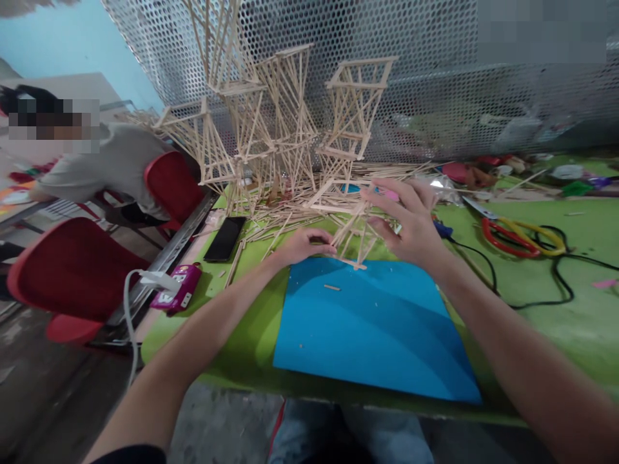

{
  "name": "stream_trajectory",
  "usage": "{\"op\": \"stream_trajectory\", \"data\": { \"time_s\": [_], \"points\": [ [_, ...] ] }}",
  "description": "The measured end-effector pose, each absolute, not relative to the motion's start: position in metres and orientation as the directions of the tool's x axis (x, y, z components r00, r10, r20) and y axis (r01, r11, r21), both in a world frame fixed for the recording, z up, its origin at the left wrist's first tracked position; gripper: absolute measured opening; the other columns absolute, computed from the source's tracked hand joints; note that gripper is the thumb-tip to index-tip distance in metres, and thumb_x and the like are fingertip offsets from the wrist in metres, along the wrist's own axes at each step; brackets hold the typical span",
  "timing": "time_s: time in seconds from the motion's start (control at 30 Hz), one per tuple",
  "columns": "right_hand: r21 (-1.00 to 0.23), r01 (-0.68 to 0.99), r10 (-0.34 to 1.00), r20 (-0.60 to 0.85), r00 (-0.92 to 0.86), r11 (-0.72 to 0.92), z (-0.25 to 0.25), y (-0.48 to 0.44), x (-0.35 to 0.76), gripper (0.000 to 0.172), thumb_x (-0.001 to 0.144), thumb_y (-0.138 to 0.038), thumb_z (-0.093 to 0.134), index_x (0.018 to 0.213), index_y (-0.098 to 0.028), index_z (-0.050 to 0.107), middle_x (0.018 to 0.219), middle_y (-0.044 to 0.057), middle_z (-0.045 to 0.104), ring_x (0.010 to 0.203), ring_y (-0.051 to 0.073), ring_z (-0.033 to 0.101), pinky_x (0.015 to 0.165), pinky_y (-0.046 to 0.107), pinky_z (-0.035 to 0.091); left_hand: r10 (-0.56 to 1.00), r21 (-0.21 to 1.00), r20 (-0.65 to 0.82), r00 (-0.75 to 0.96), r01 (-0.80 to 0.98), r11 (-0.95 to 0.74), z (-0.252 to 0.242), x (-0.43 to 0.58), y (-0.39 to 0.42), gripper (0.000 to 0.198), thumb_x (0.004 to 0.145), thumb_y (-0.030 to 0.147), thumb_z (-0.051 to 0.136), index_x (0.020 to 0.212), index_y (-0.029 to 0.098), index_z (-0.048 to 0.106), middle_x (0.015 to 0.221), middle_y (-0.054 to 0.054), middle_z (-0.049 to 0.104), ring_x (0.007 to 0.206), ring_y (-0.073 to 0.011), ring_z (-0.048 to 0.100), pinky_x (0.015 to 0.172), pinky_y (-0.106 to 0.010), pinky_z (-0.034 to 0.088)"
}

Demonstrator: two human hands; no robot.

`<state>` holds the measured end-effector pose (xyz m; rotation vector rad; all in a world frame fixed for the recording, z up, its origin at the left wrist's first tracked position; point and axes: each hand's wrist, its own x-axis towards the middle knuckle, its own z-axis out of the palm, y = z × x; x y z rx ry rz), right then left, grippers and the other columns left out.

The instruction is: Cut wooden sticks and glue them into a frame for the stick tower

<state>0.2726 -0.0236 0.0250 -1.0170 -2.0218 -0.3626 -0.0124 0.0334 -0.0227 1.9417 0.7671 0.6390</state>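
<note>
A small frame of thin wooden sticks point(358, 240), with crossing struts between a top and a bottom frame, stands at the back edge of a blue sheet point(372, 328). My left hand point(309, 246) has its fingers closed on the frame's lower left corner. At the upper right side, my right hand point(409, 219) curls its thumb and fingers around the top edge of the same frame; the exact fingertip contact is partly hidden. A short stick piece point(332, 287) lies on the blue sheet in front.
Tall stick towers point(290, 96) and loose sticks point(280, 219) fill the back. On the left are a black phone point(225, 238), a purple power strip point(178, 289) and a seated person point(116, 161). Scissors point(522, 235) and a black cable point(561, 280) lie right on the green tabletop point(580, 232).
</note>
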Motion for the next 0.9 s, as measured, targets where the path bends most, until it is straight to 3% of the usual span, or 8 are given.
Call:
{"op": "stream_trajectory", "data": {
  "time_s": [0.2, 0.33, 0.57, 0.9],
  "points": [
    [-0.133, 0.724, 0.549, 0.746, -0.376, 0.676, 0.015, -0.009, 0.283, 0.055, 0.104, -0.031, 0.064, 0.158, -0.042, 0.057, 0.159, 0.005, 0.062, 0.14, 0.036, 0.055, 0.118, 0.062, 0.04, 0.773, 0.821, 0.143, 0.618, 0.363, -0.441, -0.028, -0.011, 0.043, 0.035, 0.088, 0.05, 0.085, 0.094, 0.016, 0.08, 0.099, -0.008, 0.079, 0.089, -0.0193, 0.072, 0.089, -0.035, 0.057],
    [-0.137, 0.711, 0.547, 0.742, -0.387, 0.69, 0.014, -0.004, 0.29, 0.056, 0.103, -0.03, 0.065, 0.157, -0.043, 0.058, 0.156, 0.004, 0.064, 0.139, 0.036, 0.056, 0.117, 0.061, 0.042, 0.756, 0.81, 0.119, 0.644, 0.377, -0.449, -0.028, -0.015, 0.047, 0.037, 0.088, 0.05, 0.084, 0.101, 0.016, 0.078, 0.108, -0.009, 0.08, 0.096, -0.0215, 0.074, 0.095, -0.039, 0.058],
    [-0.128, 0.701, 0.532, 0.749, -0.395, 0.702, 0.018, -0.003, 0.296, 0.048, 0.104, -0.031, 0.065, 0.152, -0.039, 0.063, 0.153, 0.004, 0.067, 0.136, 0.034, 0.059, 0.117, 0.059, 0.042, 0.666, 0.709, 0.097, 0.739, 0.418, -0.568, -0.023, -0.023, 0.05, 0.039, 0.09, 0.049, 0.082, 0.114, 0.019, 0.077, 0.11, -0.008, 0.081, 0.095, -0.0195, 0.075, 0.089, -0.033, 0.057],
    [-0.126, 0.724, 0.553, 0.736, -0.39, 0.678, 0.029, -0.003, 0.314, 0.044, 0.101, -0.035, 0.069, 0.145, -0.037, 0.07, 0.147, 0.004, 0.071, 0.132, 0.035, 0.063, 0.115, 0.062, 0.042, 0.66, 0.643, 0.07, 0.748, 0.472, -0.603, -0.022, -0.025, 0.051, 0.031, 0.092, 0.044, 0.075, 0.113, 0.02, 0.077, 0.115, -0.008, 0.081, 0.097, -0.0211, 0.075, 0.09, -0.032, 0.058]
  ]
}}
